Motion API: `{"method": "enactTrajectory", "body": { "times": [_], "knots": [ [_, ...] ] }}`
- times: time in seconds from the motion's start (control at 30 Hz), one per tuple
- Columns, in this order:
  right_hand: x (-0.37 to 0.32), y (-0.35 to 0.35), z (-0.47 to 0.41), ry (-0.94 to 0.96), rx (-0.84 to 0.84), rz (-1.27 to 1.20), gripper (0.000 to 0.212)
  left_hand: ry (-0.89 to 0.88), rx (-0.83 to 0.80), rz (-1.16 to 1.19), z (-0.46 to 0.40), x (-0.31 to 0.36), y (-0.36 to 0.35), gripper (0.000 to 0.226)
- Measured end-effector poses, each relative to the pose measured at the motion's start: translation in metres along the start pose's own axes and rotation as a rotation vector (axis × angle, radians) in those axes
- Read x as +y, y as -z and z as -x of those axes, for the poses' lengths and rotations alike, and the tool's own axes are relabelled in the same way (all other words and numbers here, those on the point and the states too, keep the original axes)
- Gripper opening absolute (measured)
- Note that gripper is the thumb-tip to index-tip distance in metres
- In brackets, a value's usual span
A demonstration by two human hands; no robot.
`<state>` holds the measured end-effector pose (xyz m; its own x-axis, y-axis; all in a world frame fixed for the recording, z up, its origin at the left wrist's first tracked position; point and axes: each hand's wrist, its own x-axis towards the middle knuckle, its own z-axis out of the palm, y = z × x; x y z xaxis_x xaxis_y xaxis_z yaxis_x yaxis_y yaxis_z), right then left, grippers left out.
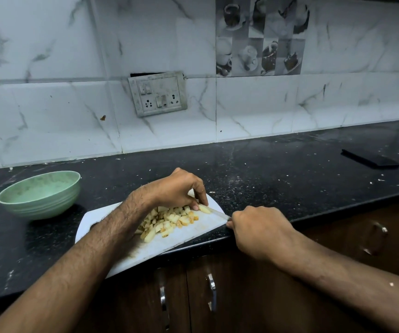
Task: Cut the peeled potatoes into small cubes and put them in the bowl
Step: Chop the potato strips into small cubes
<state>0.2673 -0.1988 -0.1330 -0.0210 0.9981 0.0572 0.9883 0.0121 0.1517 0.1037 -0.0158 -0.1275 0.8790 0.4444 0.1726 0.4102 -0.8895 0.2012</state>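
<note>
Head view, worktop items as they lie. Board [188,234]: white, set askew on the dark worktop [277,169], its near corner overhanging the front edge. Cubes [167,221]: a loose heap mid-board, partly hidden by your left forearm. Strip [204,209]: one uncut piece at the heap's far right. Left hand [181,188]: fingers curled down, fingertips pinning that strip. Right hand [260,230]: grip closed round a knife handle you cannot see; knife [218,213] blade reaches to the strip, right beside your left fingertips. Bowl [41,194]: green, on the worktop left of the board and apart from it, no cubes visible inside. Phone-like slab [371,159]: far right.

Hazards, as judged:
- Blade so near your fingertips: a slip on the wet strip could nick them.
- Overhanging board: downward pressure near the edge could tip it and spill cubes.
- Cubes by the board's near edge could roll off.
</note>
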Motion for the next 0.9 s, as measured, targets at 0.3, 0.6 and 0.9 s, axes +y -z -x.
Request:
{"method": "enactTrajectory", "body": {
  "times": [0.3,0.6,0.9],
  "knots": [
    [0.017,0.007,-0.010,0.038,-0.041,-0.015,0.039,0.022,-0.003,-0.063,0.006,0.002,0.002,0.029],
    [0.036,0.018,-0.007,0.044,-0.052,-0.008,0.038,0.062,0.002,0.011,0.013,0.005,0.006,0.028],
    [0.014,-0.001,0.009,0.094,0.124,0.169,0.031,0.132,0.109,-0.390,0.027,0.054,0.017,0.033]
  ]
}}
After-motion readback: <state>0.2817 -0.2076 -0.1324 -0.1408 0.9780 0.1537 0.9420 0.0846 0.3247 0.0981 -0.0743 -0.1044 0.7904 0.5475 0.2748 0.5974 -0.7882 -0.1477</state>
